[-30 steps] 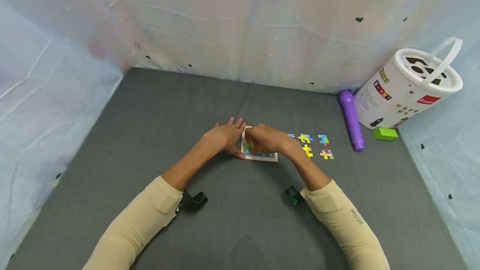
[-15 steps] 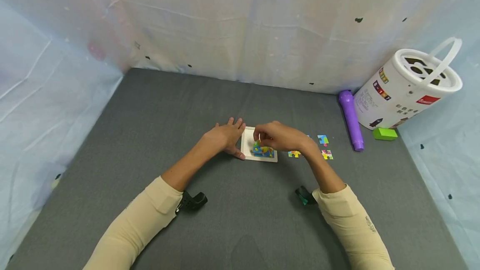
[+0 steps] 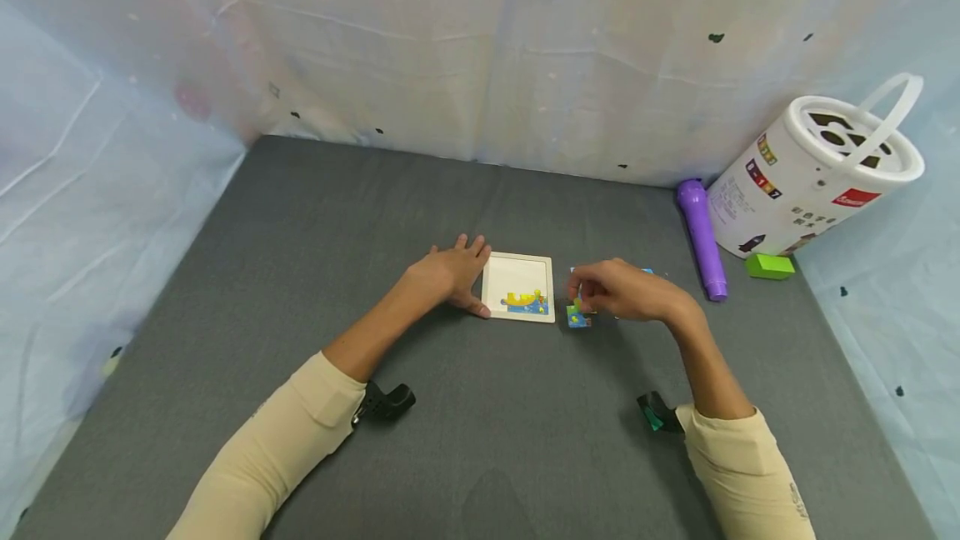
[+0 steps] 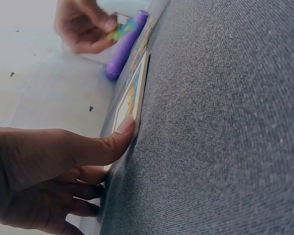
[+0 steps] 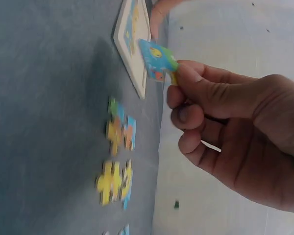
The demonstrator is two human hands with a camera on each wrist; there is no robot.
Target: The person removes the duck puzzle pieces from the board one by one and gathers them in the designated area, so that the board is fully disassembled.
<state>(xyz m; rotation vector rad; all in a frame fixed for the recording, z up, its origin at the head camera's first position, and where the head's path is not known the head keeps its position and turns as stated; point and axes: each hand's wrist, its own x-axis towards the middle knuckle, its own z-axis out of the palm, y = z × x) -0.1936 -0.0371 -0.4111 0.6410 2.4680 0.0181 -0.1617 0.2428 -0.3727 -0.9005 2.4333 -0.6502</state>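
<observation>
My left hand (image 3: 450,273) rests at the left edge of a shallow wooden puzzle tray (image 3: 517,265), fingers spread and thumb on the near left corner. In the tray's lower right lie joined blue and yellow puzzle pieces (image 3: 525,300); its remaining floor shows pale wood. My right hand (image 3: 618,290) is just right of the tray, above the table. Between thumb and forefinger it pinches a blue and green puzzle piece (image 5: 157,58) with a yellow figure on it. Loose puzzle pieces (image 5: 121,131) lie on the table below that hand, mostly hidden by it in the head view.
A purple toy microphone (image 3: 702,240) lies at the right, beside a white lidded bucket (image 3: 810,173) with a handle and shaped holes. A green block (image 3: 769,266) sits before the bucket. Pale sheeting (image 3: 450,48) hangs around the grey table (image 3: 337,207).
My right hand has moved right, from over the tray to beside it, carrying the pinched puzzle piece. More of the tray's bare floor shows. My left hand has stayed in place.
</observation>
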